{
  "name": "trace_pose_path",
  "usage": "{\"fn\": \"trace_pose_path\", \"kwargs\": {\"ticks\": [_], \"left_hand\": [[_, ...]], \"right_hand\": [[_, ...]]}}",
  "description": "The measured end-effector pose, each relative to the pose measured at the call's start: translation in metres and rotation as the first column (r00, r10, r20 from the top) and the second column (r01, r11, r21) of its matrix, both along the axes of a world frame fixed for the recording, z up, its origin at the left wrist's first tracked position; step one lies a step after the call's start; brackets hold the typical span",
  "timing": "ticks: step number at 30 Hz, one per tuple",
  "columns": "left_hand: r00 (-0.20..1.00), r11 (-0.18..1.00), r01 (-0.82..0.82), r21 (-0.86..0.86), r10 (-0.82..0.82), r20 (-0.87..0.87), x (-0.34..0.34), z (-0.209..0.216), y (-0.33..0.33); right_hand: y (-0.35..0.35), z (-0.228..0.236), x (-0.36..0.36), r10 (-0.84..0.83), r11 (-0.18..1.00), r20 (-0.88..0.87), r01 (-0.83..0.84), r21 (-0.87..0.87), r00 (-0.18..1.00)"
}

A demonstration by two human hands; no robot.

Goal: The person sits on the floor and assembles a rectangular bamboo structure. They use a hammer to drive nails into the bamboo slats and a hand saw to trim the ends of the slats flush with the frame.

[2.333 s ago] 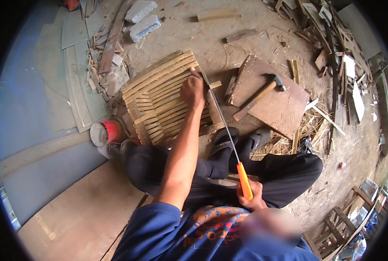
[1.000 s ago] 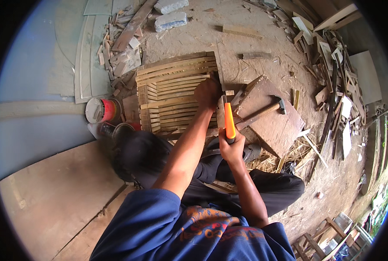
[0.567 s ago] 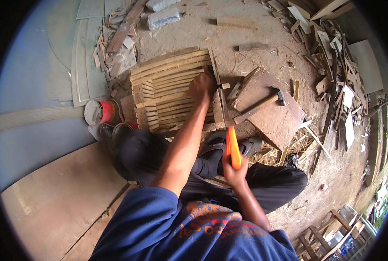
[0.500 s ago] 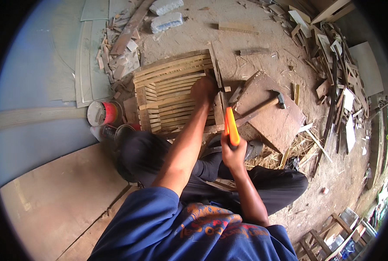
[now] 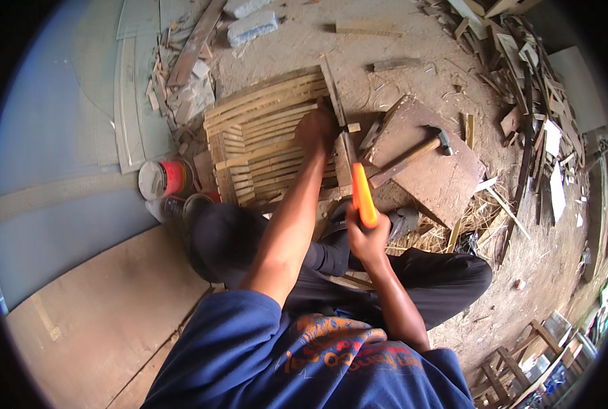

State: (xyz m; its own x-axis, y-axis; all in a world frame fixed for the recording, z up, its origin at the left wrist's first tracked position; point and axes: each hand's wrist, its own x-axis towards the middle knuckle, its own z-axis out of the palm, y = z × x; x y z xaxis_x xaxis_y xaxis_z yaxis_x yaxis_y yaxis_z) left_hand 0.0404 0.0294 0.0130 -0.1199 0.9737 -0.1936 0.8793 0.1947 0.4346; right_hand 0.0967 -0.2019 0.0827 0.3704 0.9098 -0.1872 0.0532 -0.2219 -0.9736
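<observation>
A slatted wooden frame (image 5: 263,140), like a shallow crate, lies on the floor in front of my crossed legs. My left hand (image 5: 315,129) is closed on its right end, beside the upright edge board (image 5: 332,88); the fingertips are in shadow. Lower down, my right hand (image 5: 369,235) grips the orange handle of what looks like a handsaw (image 5: 363,198). The handle points away from me along the frame's right side. Its blade is nearly edge-on and hard to make out. A small pale wood block (image 5: 354,127) sits against the edge board.
Right of the frame, a hammer (image 5: 413,157) rests on a brown wooden board (image 5: 430,180). Wood offcuts (image 5: 522,102) are heaped along the far right. A red paint can (image 5: 171,177) stands left of the frame, and pale blocks (image 5: 253,28) lie at the back.
The view has shifted slightly, so the frame sits a little higher and the board further right. Both hands keep their holds; the orange handle stays beside the frame.
</observation>
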Motion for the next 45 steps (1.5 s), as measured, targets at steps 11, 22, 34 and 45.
{"fn": "trace_pose_path", "kwargs": {"ticks": [11, 22, 34, 45], "left_hand": [[0.992, 0.987, -0.071, 0.147, 0.086, -0.097, 0.001, -0.012, 0.004], [0.999, 0.999, -0.028, -0.033, 0.028, -0.020, -0.005, 0.002, 0.003], [0.999, 0.996, 0.020, -0.083, -0.017, 0.043, 0.001, 0.010, 0.001], [0.996, 0.998, -0.051, -0.026, 0.053, 0.069, 0.005, 0.013, -0.018]], "right_hand": [[-0.127, 0.018, 0.010, 0.200, 0.979, 0.240, -0.204, -0.010, 0.950], [-0.025, -0.002, 0.006, 0.104, 0.994, 0.098, -0.106, 0.018, 0.990], [-0.011, -0.012, -0.004, -0.011, 0.992, 0.000, 0.011, 0.127, 1.000], [-0.011, 0.024, 0.022, -0.009, 0.999, 0.186, 0.018, -0.045, 0.982]]}}
